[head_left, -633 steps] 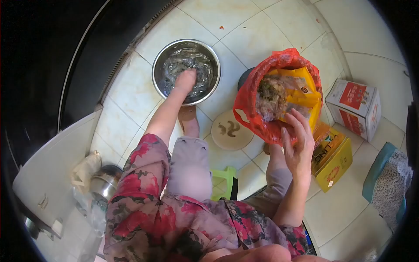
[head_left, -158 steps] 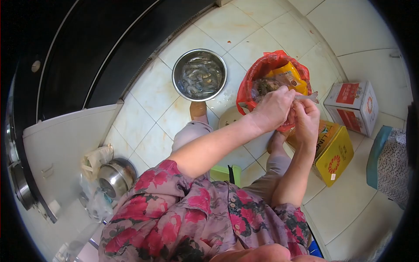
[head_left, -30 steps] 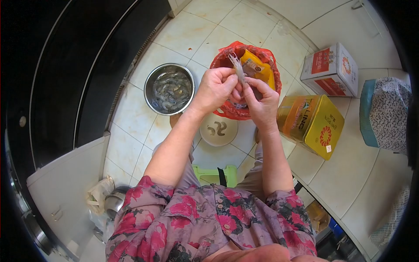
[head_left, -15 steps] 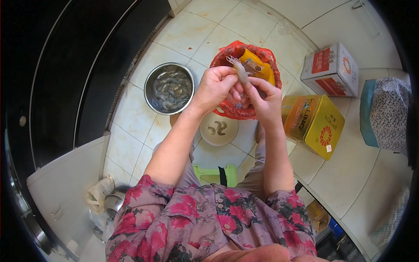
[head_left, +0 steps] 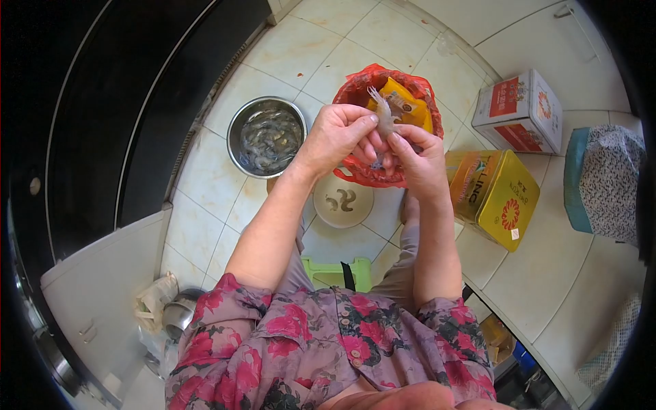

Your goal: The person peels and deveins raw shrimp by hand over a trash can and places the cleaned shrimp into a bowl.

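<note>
A pale grey shrimp (head_left: 385, 117) is held between my two hands, its head and feelers pointing up, above a bin lined with a red bag (head_left: 428, 96). My left hand (head_left: 344, 135) has its thumb and fingers closed at the left of the shrimp. On the other side, my right hand (head_left: 419, 158) pinches the shrimp's lower part. A yellow packet (head_left: 415, 116) lies inside the bin. Left of my hands stands a steel bowl (head_left: 266, 138) of water with many shrimp. Below my hands, a white plate (head_left: 329, 215) on the floor bears several shrimp (head_left: 346, 199).
A yellow tin (head_left: 501, 199) and a white-and-red box (head_left: 523, 111) stand on the right. Farther right is a speckled bag with a teal edge (head_left: 607, 181). A green stool (head_left: 318, 272) shows between my legs. Metal pots (head_left: 179, 314) sit at lower left.
Both hands were working at a shrimp over the bin earlier as well. Since half a second ago, the shrimp has shifted slightly right and my right hand has moved a little right and down.
</note>
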Demonstrator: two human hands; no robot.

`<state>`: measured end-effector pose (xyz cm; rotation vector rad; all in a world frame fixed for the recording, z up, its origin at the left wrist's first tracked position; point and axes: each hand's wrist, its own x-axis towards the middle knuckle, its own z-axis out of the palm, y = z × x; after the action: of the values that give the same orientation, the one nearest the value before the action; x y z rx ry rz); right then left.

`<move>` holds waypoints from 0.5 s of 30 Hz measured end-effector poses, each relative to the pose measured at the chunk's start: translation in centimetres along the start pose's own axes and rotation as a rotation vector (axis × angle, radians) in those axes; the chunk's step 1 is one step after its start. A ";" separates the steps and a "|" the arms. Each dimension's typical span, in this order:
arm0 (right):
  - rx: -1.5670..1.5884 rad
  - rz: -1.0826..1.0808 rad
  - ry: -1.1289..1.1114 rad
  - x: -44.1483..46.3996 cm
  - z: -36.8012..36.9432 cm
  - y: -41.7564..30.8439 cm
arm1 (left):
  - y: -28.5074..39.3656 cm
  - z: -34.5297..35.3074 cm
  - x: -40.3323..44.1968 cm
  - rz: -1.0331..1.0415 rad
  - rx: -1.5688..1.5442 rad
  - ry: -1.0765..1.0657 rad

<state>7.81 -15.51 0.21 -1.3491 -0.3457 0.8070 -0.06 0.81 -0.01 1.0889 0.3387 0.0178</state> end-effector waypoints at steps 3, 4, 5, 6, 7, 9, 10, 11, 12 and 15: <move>0.000 0.025 -0.042 0.0 -0.2 -0.1 | 0.0 -0.2 -0.1 -0.008 0.015 -0.001; 0.035 0.036 -0.050 0.0 -0.1 -0.1 | 0.0 -0.2 -0.1 -0.011 0.017 0.001; 0.071 0.047 -0.058 0.0 -0.1 -0.1 | 0.2 -0.1 -0.2 -0.009 0.016 0.003; 0.070 0.047 -0.060 0.1 -0.2 -0.1 | 0.5 0.1 -0.4 -0.011 0.022 0.000; 0.092 0.055 -0.081 0.1 -0.4 0.0 | 0.7 0.2 -0.5 -0.013 0.027 -0.002; 0.113 0.064 -0.101 0.1 -0.6 0.1 | 0.8 0.1 -0.5 -0.013 0.056 -0.001; 0.086 0.070 -0.106 0.1 -0.6 0.0 | 0.8 0.0 -0.6 -0.014 0.085 0.001; 0.060 0.076 -0.112 0.1 -0.6 0.0 | 0.9 -0.1 -0.6 -0.014 0.085 0.002; 0.059 0.077 -0.112 0.0 -0.6 0.0 | 0.9 -0.2 -0.6 -0.021 0.110 -0.013; 0.068 0.099 -0.135 -0.1 -0.5 0.0 | 0.8 -0.4 -0.5 -0.040 0.132 -0.039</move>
<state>8.07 -15.99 0.13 -1.2593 -0.3558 0.9867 -0.55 1.41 0.62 1.2115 0.3296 -0.0618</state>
